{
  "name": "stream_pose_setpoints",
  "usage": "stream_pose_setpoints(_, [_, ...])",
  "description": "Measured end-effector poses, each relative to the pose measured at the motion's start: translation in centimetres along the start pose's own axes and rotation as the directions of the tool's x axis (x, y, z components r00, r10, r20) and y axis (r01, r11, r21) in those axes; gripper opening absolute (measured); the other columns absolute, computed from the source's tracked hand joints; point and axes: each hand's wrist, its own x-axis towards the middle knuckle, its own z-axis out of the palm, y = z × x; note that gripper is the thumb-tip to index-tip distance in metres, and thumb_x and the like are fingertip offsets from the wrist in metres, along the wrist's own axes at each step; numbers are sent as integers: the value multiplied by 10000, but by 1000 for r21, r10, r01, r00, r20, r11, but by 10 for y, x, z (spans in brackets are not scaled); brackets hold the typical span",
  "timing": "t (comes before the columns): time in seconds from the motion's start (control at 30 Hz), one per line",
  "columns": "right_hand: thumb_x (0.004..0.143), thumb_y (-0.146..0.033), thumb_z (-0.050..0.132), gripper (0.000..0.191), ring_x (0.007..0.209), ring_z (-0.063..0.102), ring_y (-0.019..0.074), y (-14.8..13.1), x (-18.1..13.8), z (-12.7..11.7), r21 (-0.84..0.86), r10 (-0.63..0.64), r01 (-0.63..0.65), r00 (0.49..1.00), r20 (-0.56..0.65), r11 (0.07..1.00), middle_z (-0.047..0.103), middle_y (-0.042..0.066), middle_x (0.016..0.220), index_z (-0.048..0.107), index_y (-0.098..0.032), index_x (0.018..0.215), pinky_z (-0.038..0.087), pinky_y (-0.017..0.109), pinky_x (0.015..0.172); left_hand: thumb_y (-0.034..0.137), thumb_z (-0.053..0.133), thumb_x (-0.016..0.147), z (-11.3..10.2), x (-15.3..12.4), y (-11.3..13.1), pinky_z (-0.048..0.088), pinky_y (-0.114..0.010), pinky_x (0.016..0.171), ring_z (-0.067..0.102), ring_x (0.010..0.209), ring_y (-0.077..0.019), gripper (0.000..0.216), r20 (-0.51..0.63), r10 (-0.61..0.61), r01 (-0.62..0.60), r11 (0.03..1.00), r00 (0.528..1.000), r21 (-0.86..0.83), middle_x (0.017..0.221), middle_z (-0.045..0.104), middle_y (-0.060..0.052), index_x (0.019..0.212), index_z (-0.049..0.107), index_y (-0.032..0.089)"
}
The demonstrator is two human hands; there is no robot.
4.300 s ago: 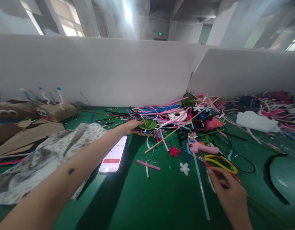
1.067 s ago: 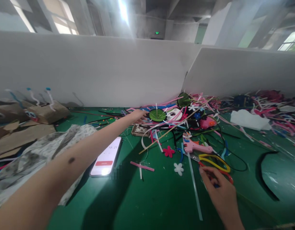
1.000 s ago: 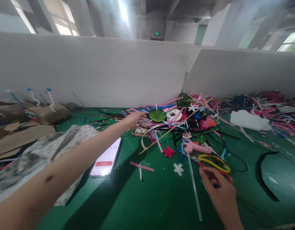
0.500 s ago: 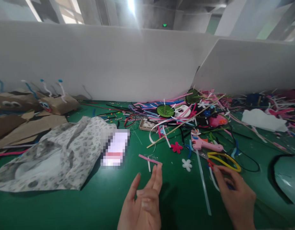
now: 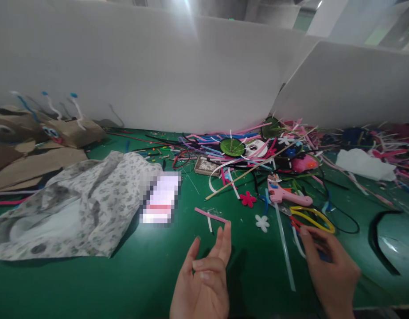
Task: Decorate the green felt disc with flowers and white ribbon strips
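My left hand point(image 5: 204, 274) is palm up at the front, its thumb apart, two fingers curled and two stretched out. Its far fingertips meet the right end of a short pink strip point(image 5: 211, 215), which crosses a small white strip point(image 5: 209, 223); I cannot tell if they grip it. My right hand point(image 5: 330, 261) is closed at the near handle of a pair of scissors with a yellow loop point(image 5: 317, 217), its thumb and finger by the red part. The fingers partly hide that handle. A pink glue gun point(image 5: 289, 196) lies beyond the scissors, with a clear glue stick point(image 5: 284, 248) pointing toward me.
Felt flowers, one red point(image 5: 247, 199) and one white point(image 5: 262, 223), lie between my hands. Behind is a heap of pipe cleaners point(image 5: 204, 141) and a wooden stick point(image 5: 244, 175). At left are a patterned cloth point(image 5: 101, 208), a blurred bright screen point(image 5: 162, 197) and cardboard creatures point(image 5: 81, 130).
The view has tipped down slightly, so everything sits higher in the frame. My left hand has shifted a little to the right. My right hand stays at the scissors.
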Motion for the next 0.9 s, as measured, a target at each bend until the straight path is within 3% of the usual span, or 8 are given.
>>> stream_pose_setpoints(0.1, [747, -480, 646, 329, 591, 646, 178, -30, -17, -6, 224, 76, -106, 987, 138, 969, 691, 50, 713, 672, -171, 858, 534, 251, 559, 334, 201, 1001, -3, -1, 4, 464, -24, 465, 584, 460, 7, 486, 19, -3, 2, 1000, 1000, 29, 1160, 683, -63, 1473, 220, 221])
stream_pose_setpoints(0.17, [794, -420, 618, 258, 494, 619, 145, -55, -29, -9, 329, -60, -54, 943, 326, 943, 669, 23, 623, 681, -176, 851, 521, 203, 468, 314, 224, 1001, -5, -2, 6, 470, -21, 491, 593, 490, 9, 488, 42, -2, -1, 998, 999, 71, 1211, 658, -66, 1481, 182, 234])
stream_pose_setpoints(0.27, [847, -317, 570, 173, 442, 598, 113, -88, -40, -8, 451, -333, 88, 800, 499, 888, 640, -19, 563, 682, -201, 910, 501, 166, 427, 320, 237, 999, -5, -5, 8, 481, -26, 511, 603, 512, 6, 513, 65, -12, 6, 997, 998, 79, 1253, 631, -91, 1493, 133, 225])
stream_pose_setpoints(0.33, [859, -266, 557, 150, 455, 604, 105, -102, -45, -4, 456, -414, 188, 781, 467, 870, 651, -24, 583, 677, -209, 927, 504, 162, 444, 314, 239, 1000, -4, -8, 8, 485, -30, 511, 600, 503, 6, 508, 73, -16, 9, 996, 997, 91, 1267, 621, -91, 1492, 139, 241])
stream_pose_setpoints(0.43, [842, -204, 576, 135, 504, 616, 110, -112, -50, 1, 390, -536, 410, 787, 306, 824, 697, 8, 684, 676, -203, 932, 501, 184, 478, 314, 230, 1001, -2, -11, 8, 484, -38, 497, 591, 484, 8, 499, 95, -28, 20, 996, 995, 90, 1310, 587, -87, 1490, 147, 262])
stream_pose_setpoints(0.57, [805, -98, 597, 212, 455, 549, 94, -116, -54, 3, 298, -689, 632, 708, 153, 716, 653, -9, 615, 664, -175, 991, 437, 221, 471, 424, 186, 988, -1, -12, 10, 483, -53, 473, 597, 470, 6, 552, 134, -87, 94, 994, 987, -50, 1361, 532, -127, 1494, 128, 212])
stream_pose_setpoints(0.7, [802, -77, 599, 238, 468, 555, 103, -119, -56, 4, 282, -764, 714, 632, 134, 640, 632, -15, 582, 659, -161, 1017, 412, 242, 476, 441, 197, 984, -2, -11, 14, 482, -61, 476, 603, 481, 5, 566, 176, -112, 129, 988, 978, -87, 1383, 505, -140, 1491, 135, 198])
stream_pose_setpoints(0.9, [807, -88, 597, 225, 445, 552, 109, -126, -57, 5, 257, -740, 700, 663, 114, 666, 631, -23, 560, 673, -182, 997, 405, 246, 475, 390, 166, 993, -3, -14, 16, 475, -62, 512, 603, 523, 10, 532, 232, -85, 82, 996, 969, 21, 1428, 449, -133, 1494, 73, 238])
